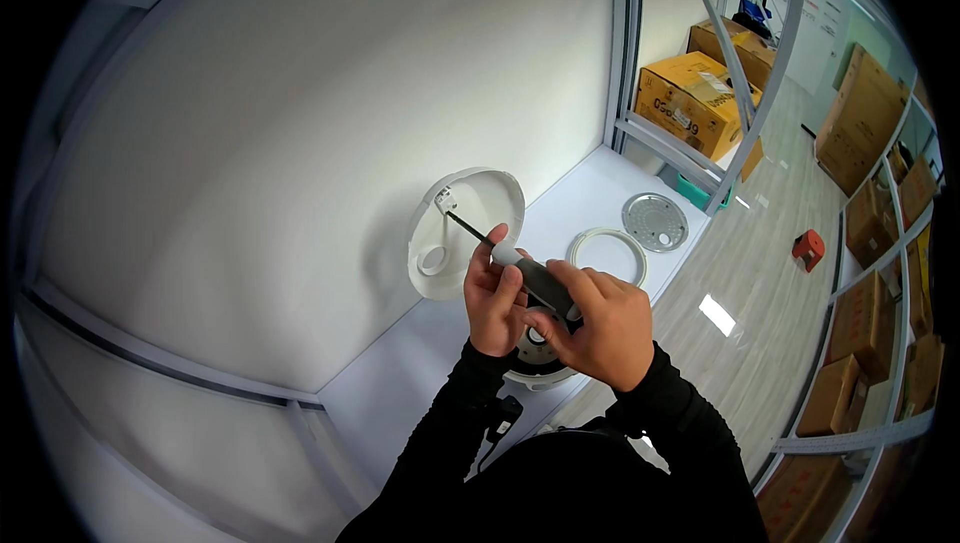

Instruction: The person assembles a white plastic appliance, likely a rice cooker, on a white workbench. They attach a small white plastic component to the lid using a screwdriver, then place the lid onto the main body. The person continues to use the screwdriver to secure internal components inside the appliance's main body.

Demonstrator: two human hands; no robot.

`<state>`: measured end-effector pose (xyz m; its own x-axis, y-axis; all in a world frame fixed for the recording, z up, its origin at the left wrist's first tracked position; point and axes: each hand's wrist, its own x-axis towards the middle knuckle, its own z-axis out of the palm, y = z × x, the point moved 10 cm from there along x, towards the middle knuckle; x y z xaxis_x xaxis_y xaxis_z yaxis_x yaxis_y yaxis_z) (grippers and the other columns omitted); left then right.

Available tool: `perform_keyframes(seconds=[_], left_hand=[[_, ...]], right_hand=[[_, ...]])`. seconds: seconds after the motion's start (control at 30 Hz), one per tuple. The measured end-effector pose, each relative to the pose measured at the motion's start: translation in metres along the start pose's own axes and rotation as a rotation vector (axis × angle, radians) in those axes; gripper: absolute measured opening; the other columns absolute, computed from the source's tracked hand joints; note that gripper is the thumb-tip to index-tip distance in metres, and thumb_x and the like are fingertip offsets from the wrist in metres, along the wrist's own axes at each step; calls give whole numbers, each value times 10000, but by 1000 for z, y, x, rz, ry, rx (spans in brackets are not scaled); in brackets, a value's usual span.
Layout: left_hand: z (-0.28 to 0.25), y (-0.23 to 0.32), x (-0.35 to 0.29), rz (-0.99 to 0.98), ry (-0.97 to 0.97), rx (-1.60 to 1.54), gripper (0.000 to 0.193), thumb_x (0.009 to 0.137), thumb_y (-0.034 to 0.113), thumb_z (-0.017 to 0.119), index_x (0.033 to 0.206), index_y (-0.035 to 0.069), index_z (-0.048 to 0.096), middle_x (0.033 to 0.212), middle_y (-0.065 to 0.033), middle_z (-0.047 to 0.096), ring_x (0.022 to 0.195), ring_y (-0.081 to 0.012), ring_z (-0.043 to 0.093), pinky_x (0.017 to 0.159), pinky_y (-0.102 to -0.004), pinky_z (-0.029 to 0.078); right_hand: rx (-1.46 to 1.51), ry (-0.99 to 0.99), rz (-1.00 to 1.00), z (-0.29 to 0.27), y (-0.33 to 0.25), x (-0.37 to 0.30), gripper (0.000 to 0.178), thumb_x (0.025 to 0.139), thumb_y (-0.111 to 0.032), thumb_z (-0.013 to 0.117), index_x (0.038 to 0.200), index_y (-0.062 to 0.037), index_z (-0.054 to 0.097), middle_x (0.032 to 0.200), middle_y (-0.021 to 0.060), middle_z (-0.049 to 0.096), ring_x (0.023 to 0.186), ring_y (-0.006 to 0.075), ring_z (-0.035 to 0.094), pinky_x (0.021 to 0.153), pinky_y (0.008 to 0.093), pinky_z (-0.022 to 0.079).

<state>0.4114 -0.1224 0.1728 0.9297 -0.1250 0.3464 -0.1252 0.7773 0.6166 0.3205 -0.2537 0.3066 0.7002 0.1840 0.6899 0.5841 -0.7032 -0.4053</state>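
Observation:
My right hand [608, 328] wraps round the dark grey handle of a screwdriver [545, 288] with a thick body and a white collar. Closer to its shaft, my left hand [490, 308] also grips the tool, fingers curled about the front. The long dark shaft slants up and left into a white round shell [497, 213] propped against the wall. Its tip is at or very near a small white block [446, 203] inside the shell; contact is too small to tell. Below my hands a round part [538, 375] with a dark inside is partly hidden.
On the white tabletop [385, 368], a white ring [643, 261] and a perforated metal disc [668, 233] lie to the right. Frame posts [622, 43] border the table. Cardboard boxes [690, 98] stand beyond, with more on shelves at far right. A red object [808, 250] sits on the floor.

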Motion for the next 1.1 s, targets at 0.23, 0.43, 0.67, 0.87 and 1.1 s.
perform_keyframes(seconds=[0.23,0.43,0.67,0.87,1.1], left_hand=[[27,13,-2,-23,23,-39,607,1049,110,590,1587,16,327,1276,-167,651,1160,-216,662,1032,-369,544],[7,6,-1,4,27,-13,586,1030,28,589,1570,24,361,1279,-156,661,1176,-216,659,1028,-385,549],[6,0,1,10,23,-22,549,1018,36,635,1526,33,426,1212,-122,681,1132,-179,659,979,-339,558],[5,2,0,-1,69,120,562,1031,96,615,1538,9,388,1263,-160,656,1081,-187,670,938,-326,569],[14,7,-5,-167,36,362,653,1060,302,532,1596,8,301,1541,-237,465,1274,-281,577,1096,-429,465]], right_hand=[[38,-120,182,13,16,-5,433,848,-291,816,1164,-34,668,831,116,737,659,297,718,593,371,548],[86,-82,200,11,20,-5,412,868,-306,800,1143,-25,679,857,135,739,692,309,725,605,375,555],[42,2,61,2,7,0,391,822,-216,820,1142,-39,682,817,90,679,668,306,682,599,382,538],[80,33,81,6,16,-6,378,815,-210,819,1129,-53,681,823,88,667,655,295,663,580,382,518],[121,-118,123,20,45,-16,465,785,-234,839,1198,-98,674,892,129,712,745,336,706,650,408,556]])
